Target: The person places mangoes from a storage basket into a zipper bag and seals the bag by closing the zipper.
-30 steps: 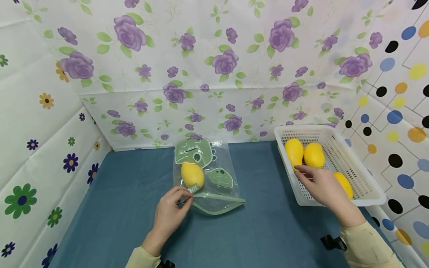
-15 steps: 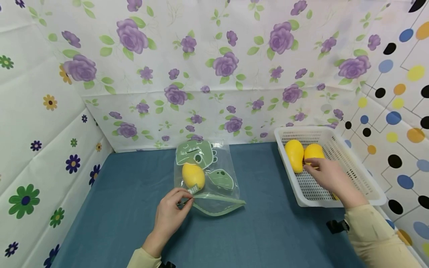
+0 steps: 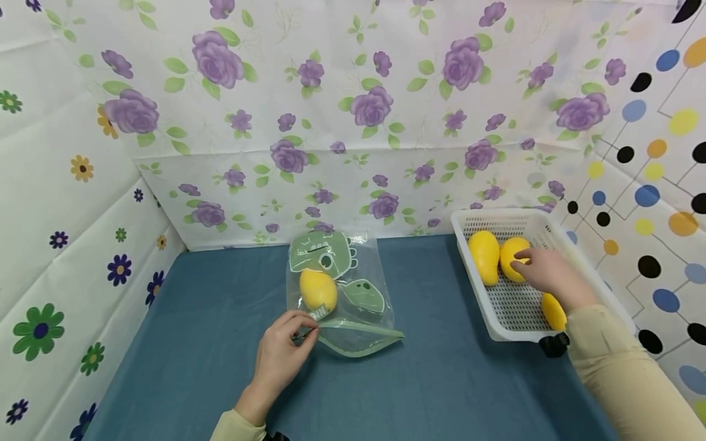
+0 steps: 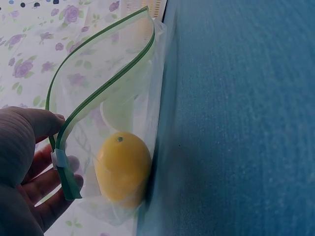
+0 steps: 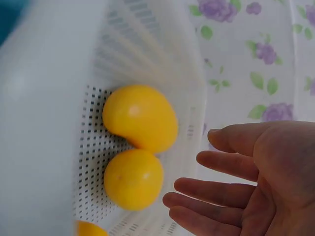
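From the head view, your left hand (image 3: pixel 284 348) pinches the near left corner of the clear zip bag (image 3: pixel 342 288), which lies flat on the blue table (image 3: pixel 220 343) with its green zip strip gaping toward you; one yellow mango (image 3: pixel 318 290) sits inside it, below a green dinosaur print. Well apart to the right, the white basket (image 3: pixel 601 294) stands against the dotted wall, and your right hand (image 3: pixel 543 271) reaches into it with relaxed fingers, over the right one of two mangoes (image 3: pixel 484 256) lying side by side; whether it touches that fruit I cannot tell. A third mango (image 3: pixel 553 311) lies nearer you, partly hidden by your sleeve. In the left wrist view, your thumb and fingers (image 4: pixel 47 123) clamp the green strip at the corner of the bag (image 4: pixel 118 88), its mouth open, the bagged mango (image 4: pixel 123 167) resting by the table edge of the plastic. In the right wrist view, your right hand (image 5: pixel 246 182) is spread, palm open, just beside the two mangoes (image 5: pixel 140 118) on the basket's perforated floor (image 5: pixel 93 147), holding nothing; only a sliver of the third mango shows at the bottom edge.
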The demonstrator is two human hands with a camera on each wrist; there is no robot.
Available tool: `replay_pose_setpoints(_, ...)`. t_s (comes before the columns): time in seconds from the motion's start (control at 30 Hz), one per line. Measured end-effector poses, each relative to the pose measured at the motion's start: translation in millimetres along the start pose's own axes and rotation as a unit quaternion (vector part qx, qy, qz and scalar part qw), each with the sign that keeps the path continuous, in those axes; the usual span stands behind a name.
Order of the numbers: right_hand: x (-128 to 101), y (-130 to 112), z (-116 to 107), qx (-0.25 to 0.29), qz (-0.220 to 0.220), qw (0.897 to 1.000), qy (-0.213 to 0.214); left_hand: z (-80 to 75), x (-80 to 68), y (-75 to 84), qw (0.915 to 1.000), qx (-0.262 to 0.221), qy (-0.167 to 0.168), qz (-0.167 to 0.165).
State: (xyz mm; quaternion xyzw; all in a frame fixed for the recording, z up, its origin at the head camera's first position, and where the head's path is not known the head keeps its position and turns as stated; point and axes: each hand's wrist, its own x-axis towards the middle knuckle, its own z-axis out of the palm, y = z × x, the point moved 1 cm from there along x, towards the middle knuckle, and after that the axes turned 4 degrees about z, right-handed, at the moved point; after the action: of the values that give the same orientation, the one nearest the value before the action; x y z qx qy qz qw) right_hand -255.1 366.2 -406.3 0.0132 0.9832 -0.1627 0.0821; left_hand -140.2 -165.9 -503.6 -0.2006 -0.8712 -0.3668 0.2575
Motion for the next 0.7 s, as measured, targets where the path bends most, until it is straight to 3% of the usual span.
replay_pose_setpoints(0.33, 26.0, 15.5, -12.3, 0.001, 0.057, 0.997, -0.052, 1.3, -1.8, 0.8, 1.0000, 0.004, -0.001, -0.003)
replay_pose_setpoints(0.7, 33.3, 33.4, -15.4, 0.018, 0.091, 0.992, -0.084, 0.5, -3.9, 2.0, 0.9999, 0.006, 0.000, -0.009)
